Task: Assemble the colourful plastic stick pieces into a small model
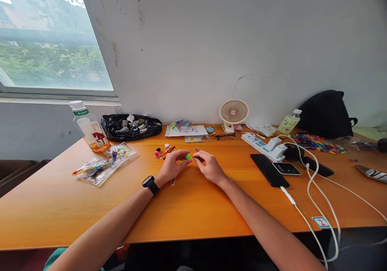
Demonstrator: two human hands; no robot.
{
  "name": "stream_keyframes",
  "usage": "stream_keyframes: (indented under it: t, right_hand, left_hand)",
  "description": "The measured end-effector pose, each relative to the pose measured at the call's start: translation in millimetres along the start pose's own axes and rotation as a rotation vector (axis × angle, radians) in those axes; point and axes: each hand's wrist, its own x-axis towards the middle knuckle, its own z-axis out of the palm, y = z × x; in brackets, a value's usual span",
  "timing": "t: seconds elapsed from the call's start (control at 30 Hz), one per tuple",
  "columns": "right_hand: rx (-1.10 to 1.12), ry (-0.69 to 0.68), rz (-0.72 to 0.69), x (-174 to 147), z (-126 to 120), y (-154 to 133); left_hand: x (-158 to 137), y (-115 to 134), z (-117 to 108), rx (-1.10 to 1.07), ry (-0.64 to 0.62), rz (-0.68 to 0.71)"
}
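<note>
My left hand (174, 167), with a black watch (150, 184) on its wrist, pinches a small round bright-green piece (188, 157) above the table. Close against it, the fingers of my right hand (210, 167) are pinched at a thin yellow piece (194, 158) that meets the green one; its far end is hidden by the fingertips. A small blue tip (196, 150) shows just behind my right fingers. Beyond my left hand lie red and black strips (169, 152) and small round red, black and white pieces (158, 153). A clear strip (173, 181) lies below my left palm.
Clear plastic packets (99, 167) and a bottle (90, 128) stand left. A black bag of scraps (131, 128), papers (189, 131) and a fan (234, 113) line the wall. To the right are a power strip (261, 145), a black phone (269, 170), white cables (311, 182) and colourful pieces (320, 142).
</note>
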Motion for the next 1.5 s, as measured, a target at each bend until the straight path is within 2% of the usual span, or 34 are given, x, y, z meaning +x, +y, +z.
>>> stream_keyframes:
  t: [0.23, 0.53, 0.97, 1.13, 1.23, 1.33, 1.5]
  right_hand:
    - [-0.026, -0.006, -0.085, 0, -4, -5]
    - [-0.032, -0.033, -0.086, 1, -4, -3]
    - [-0.049, -0.034, -0.069, -1, -3, -4]
    - [-0.022, -0.054, -0.074, -2, -2, -5]
    - [0.014, -0.032, -0.065, 0, -2, -6]
    - [0.052, -0.007, -0.038, 1, -4, -7]
    - [0.147, 0.012, 0.037, 3, -5, -4]
  left_hand:
    - [0, 7, -2, 0.212, 0.001, 0.133]
    - [0, 8, -2, 0.265, 0.040, 0.186]
    - [0, 7, -2, 0.240, 0.033, 0.133]
    - [0, 12, -5, 0.258, -0.010, 0.108]
    - [0, 15, -5, 0.203, -0.017, 0.087]
    - [-1, 18, -5, 0.048, -0.069, 0.044]
    - [1, 22, -6, -0.178, -0.144, -0.101]
